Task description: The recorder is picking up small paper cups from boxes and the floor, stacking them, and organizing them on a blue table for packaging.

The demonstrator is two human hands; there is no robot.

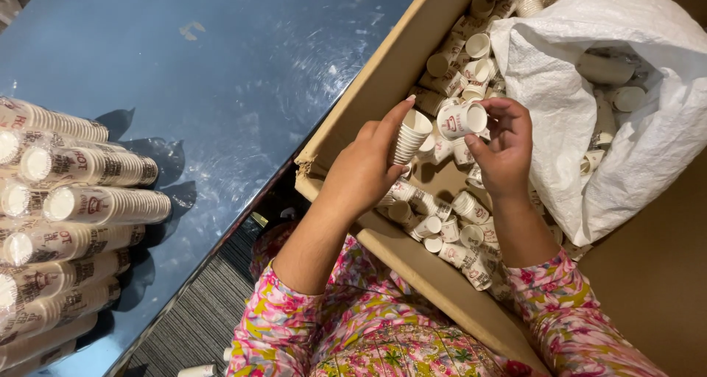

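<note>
Blue and glossy, the tabletop (243,75) fills the left part of the view, with small scratches and light reflections on its smooth surface. On its left edge lie several long sleeves of stacked paper cups (74,208), placed on their sides one beside another, white with brown and red printing, and they throw dark shadows on the blue. To the right of the tabletop stands a big cardboard box (368,82), brown and matte, with its flap torn a little at the near corner. Inside the box many loose paper cups (456,230) lie in disorder, some upright, some tipped over, and they cover most of the box floor near the hands. A white woven plastic sack (589,90) lies in the right part of the box, crumpled and half open, with more cups visible through its mouth. The left hand (364,167) is closed around a short stack of cups (409,135), holding it tilted just above the loose ones. The right hand (504,145) grips a single paper cup (462,119) between thumb and fingers, turned on its side with its open mouth to the right, just beside the stack. Both sleeves (294,325) are of pink flowered cloth. Below the tabletop a grey ribbed floor (199,318) is seen.
</note>
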